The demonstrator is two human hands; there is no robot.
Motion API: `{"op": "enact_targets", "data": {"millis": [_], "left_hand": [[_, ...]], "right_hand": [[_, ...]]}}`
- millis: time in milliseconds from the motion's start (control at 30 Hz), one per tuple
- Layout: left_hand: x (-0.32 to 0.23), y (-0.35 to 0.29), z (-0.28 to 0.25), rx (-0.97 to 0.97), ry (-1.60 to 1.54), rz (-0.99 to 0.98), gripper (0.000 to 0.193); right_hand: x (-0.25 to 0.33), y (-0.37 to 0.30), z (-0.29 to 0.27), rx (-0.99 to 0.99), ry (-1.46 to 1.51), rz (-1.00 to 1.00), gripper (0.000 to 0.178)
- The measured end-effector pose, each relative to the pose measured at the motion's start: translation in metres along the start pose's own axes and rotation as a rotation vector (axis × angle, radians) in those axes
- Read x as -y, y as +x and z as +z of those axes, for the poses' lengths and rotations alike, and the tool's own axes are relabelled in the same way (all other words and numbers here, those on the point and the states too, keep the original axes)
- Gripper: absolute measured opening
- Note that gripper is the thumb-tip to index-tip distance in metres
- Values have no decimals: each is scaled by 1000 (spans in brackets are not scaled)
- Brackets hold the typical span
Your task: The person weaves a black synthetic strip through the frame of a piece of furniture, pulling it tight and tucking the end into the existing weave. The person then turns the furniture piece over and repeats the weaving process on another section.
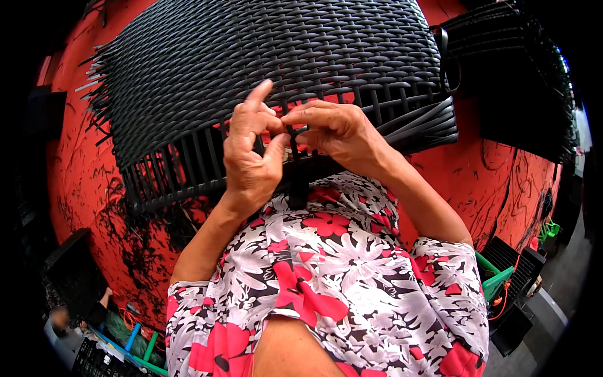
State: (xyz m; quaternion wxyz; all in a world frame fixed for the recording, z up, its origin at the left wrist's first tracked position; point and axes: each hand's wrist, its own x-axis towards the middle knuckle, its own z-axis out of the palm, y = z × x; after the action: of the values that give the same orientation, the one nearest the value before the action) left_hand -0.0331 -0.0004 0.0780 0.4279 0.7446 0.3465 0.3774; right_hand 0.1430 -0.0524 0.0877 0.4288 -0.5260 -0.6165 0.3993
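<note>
A black woven panel (pixel 270 50) of plastic strips lies before me, tightly woven over its far part. Along its near edge, bare upright strands (pixel 201 154) show with gaps between them. Both hands meet at this edge, around a dark upright strip (pixel 290 135). My right hand (pixel 342 132) pinches at the strip with thumb and forefinger. Beside it, my left hand (pixel 251 141) has its forefinger raised, while the thumb and another finger curl in toward the same strip. What exactly lies between the left fingertips is partly hidden.
Loose black strips (pixel 421 125) bunch at the panel's near right corner; cut ends (pixel 97 94) stick out left. Scraps litter the red floor covering (pixel 81 188). Stacked black woven pieces (pixel 521 81) stand at right, a green frame (pixel 496 283) lower right. Another person (pixel 63 327) is lower left.
</note>
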Motion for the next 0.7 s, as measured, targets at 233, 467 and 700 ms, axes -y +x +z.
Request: {"op": "enact_targets", "data": {"millis": [233, 467, 700], "left_hand": [[1, -9, -8, 24, -157, -186, 42], [30, -15, -10, 30, 571, 159, 53], [29, -5, -4, 98, 566, 138, 61]], "right_hand": [[-3, 8, -1, 197, -59, 81, 14], [9, 18, 2, 114, -518, 59, 10], [22, 41, 15, 321, -774, 61, 11]]}}
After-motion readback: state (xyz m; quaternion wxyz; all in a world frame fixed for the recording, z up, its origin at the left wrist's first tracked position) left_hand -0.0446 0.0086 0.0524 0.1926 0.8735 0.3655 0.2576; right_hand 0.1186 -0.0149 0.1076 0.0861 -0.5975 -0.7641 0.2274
